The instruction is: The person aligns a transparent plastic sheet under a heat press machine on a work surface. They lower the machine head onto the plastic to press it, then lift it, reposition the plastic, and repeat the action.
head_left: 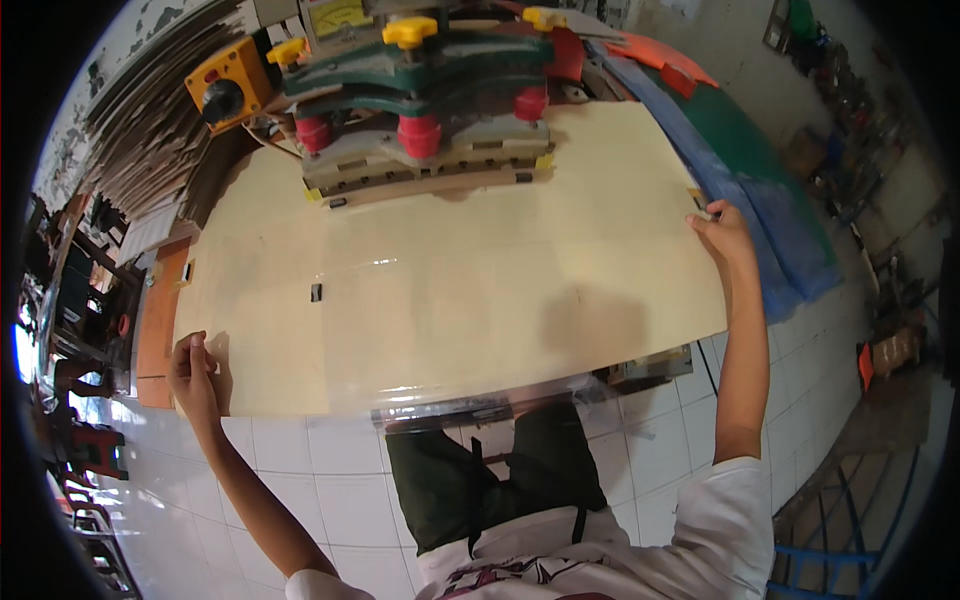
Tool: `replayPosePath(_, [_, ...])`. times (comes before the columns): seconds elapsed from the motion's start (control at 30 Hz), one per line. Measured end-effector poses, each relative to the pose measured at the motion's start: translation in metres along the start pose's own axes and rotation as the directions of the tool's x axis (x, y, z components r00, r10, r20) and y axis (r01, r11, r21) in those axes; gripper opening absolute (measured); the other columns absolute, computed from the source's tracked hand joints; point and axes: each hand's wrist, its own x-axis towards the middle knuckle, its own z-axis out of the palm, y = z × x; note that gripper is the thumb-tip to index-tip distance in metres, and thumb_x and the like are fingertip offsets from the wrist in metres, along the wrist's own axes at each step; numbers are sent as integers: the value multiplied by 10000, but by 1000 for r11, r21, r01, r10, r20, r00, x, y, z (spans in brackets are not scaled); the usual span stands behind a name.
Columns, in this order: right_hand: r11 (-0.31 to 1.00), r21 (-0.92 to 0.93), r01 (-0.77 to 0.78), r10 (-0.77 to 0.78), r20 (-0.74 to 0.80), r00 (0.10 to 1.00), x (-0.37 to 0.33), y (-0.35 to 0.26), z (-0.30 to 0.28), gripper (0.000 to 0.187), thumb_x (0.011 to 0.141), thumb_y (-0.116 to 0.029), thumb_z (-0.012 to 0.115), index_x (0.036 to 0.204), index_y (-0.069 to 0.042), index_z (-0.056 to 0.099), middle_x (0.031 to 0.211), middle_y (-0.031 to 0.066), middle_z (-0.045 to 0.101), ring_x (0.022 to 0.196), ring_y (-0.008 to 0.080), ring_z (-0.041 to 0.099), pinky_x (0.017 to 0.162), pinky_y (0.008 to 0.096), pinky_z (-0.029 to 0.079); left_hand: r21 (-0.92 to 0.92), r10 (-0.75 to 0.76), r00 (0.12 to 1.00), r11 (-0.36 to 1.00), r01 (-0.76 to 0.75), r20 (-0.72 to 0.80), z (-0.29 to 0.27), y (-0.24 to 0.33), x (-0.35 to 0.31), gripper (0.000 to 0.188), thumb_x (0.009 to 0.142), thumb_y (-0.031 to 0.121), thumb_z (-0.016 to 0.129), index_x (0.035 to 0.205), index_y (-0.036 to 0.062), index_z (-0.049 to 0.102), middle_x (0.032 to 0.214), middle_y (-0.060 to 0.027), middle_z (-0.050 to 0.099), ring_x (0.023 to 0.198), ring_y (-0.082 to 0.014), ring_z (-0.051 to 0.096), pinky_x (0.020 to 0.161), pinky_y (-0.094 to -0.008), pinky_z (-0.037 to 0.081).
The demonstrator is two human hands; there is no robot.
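A wide pale cream board (450, 290) spreads before me, with my arms reaching to both sides of it. My left hand (195, 372) is at its near left corner, fingers closed in a pinch with the thumb on top; what they grip does not show. At the right edge my right hand (728, 235) is curled, thumb over the board and fingertips beside a small dark tab (700, 202); its grip is partly hidden. Glossy clear plastic film (410, 392) glints along the front edge, and a small black block (316, 292) sits left of the middle.
A press head with yellow knobs (410, 32) and red posts (418, 135) stands over the board's far side. Left of it are a yellow control box (228, 85) and stacked sheets (150, 130). Blue sheeting (770, 220) hangs at the right. White floor tiles (345, 500) show below.
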Motion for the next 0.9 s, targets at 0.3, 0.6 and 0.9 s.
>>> replayPosePath(0.3, [979, 197, 51, -45, -31, 998, 16, 12, 25, 560, 718, -289, 877, 1090, 50, 632, 909, 111, 665, 831, 193, 628, 747, 324, 505, -2, -31, 999, 1000, 31, -13, -17, -9, -1, 233, 1014, 215, 610, 1011, -1, 695, 697, 41, 495, 637, -46, 432, 580, -216, 350])
replayPosePath(0.6, [924, 333, 190, -206, 14, 978, -2, 14, 5, 182, 883, -138, 706, 929, 29, 651, 806, 35, 635, 751, 112, 559, 694, 279, 455, 72, -64, 998, 995, 65, -14, 3, 24, 2, 240, 977, 215, 653, 982, -19, 708, 738, 6, 602, 657, -54, 514, 590, -220, 393])
replayPosePath(0.9, [346, -80, 935, -883, -364, 296, -171, -98, -95, 147, 845, 53, 676, 967, -10, 625, 901, 117, 570, 821, 300, 570, 708, 407, 457, 50, -91, 994, 994, 94, -62, 8, 29, -3, 246, 965, 222, 666, 959, -22, 701, 695, 26, 566, 635, -51, 487, 584, -219, 382])
